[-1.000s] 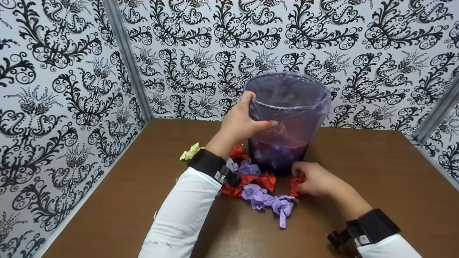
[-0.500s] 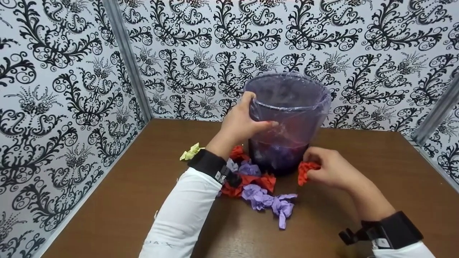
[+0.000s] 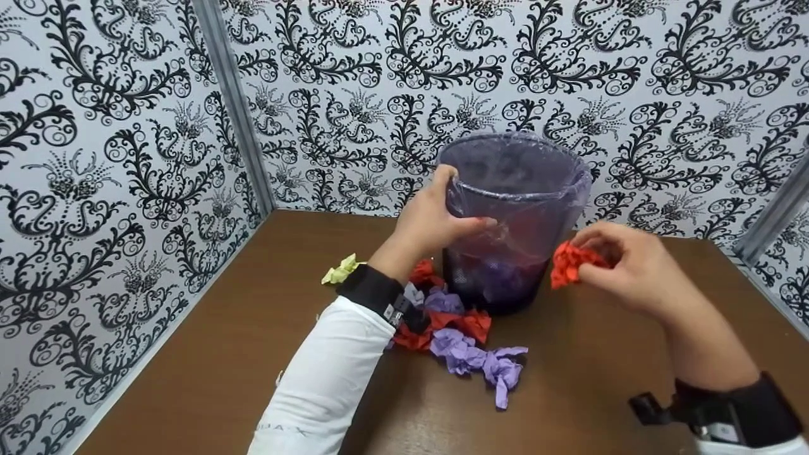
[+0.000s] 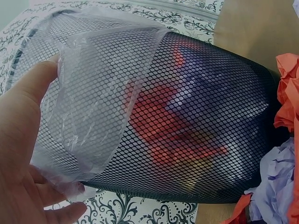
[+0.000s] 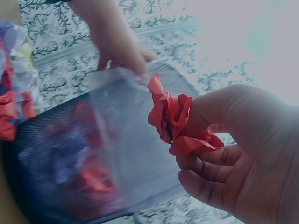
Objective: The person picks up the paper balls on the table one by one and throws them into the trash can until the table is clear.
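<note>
A dark mesh wastebasket (image 3: 505, 246) lined with a clear plastic bag stands on the table. Through its mesh, red, purple and yellow crumpled paper (image 4: 159, 116) shows inside. My left hand (image 3: 430, 218) grips the basket's left side near the rim, thumb across the front of the bag. To the right of the basket, my right hand (image 3: 638, 265) pinches a crumpled red paper (image 5: 170, 116) between thumb and fingers, raised above the table.
Purple crumpled papers (image 3: 458, 351) and red ones (image 3: 471, 323) lie in front of the basket, partly behind my left wrist. A yellow crumpled paper (image 3: 341, 270) lies farther left. Patterned walls (image 3: 354, 114) close off the brown table (image 3: 208, 354) at the back and left.
My right hand has picked the red paper up from beside the purple ones and lifted it up and to the right. The left hand keeps its grip on the basket.
</note>
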### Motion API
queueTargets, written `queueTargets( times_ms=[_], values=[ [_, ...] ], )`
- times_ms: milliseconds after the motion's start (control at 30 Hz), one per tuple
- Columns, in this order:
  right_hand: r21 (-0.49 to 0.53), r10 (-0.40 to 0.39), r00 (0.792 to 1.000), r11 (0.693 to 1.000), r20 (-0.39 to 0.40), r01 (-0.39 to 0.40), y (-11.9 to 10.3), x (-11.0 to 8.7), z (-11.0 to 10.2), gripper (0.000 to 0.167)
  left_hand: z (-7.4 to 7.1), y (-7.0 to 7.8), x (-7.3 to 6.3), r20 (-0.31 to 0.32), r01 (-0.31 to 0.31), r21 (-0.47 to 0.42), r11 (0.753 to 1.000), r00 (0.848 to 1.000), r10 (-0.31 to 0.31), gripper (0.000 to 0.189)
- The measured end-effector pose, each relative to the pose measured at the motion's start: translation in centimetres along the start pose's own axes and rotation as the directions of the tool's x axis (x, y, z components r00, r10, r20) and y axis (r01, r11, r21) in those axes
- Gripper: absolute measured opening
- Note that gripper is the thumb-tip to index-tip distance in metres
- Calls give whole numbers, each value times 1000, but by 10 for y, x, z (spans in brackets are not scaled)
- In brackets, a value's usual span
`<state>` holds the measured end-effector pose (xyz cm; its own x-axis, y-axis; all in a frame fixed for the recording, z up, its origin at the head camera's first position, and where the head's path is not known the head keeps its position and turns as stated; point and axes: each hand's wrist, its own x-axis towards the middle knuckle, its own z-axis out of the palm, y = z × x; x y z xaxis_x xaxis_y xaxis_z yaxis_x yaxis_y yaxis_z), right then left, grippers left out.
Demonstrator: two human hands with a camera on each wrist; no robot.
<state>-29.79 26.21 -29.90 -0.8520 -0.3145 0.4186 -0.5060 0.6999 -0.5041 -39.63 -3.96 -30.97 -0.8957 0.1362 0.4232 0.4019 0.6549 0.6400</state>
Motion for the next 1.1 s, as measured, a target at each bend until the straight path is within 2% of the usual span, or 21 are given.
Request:
queueTargets(
  times_ms=[233, 400, 567, 733, 867, 967, 1100],
  values=[
    [-72, -33, 997, 997, -71, 27, -27, 16, -49, 28, 1, -1, 0, -4, -5, -4, 1000, 1000, 5, 93],
    [-122, 16, 995, 992, -94, -27, -42, 35, -84, 25, 0, -1, 0, -10, -7, -2, 1000, 1000, 7, 92],
    [-158, 67, 994, 984, -91, -81, -49, 64, -109, 28, 1, 0, 0, -3, -6, -19, 1000, 1000, 6, 91],
    [-207, 125, 990, 969, -58, -135, -56, 100, -124, 38, 1, -1, -2, 7, 6, -30, 1000, 1000, -6, 92],
    [-272, 183, 983, 945, -24, -183, -66, 127, -131, 49, 1, -1, -2, 5, 6, -18, 1000, 1000, -6, 92],
    [-286, 214, 977, 935, -11, -208, -73, 145, -130, 51, 0, -1, -2, -5, -1, -5, 1000, 1000, 1, 90],
    [-300, 223, 975, 930, 5, -211, -75, 165, -119, 48, 0, 0, -2, -5, -1, 0, 1000, 1000, 1, 90]
  ],
)
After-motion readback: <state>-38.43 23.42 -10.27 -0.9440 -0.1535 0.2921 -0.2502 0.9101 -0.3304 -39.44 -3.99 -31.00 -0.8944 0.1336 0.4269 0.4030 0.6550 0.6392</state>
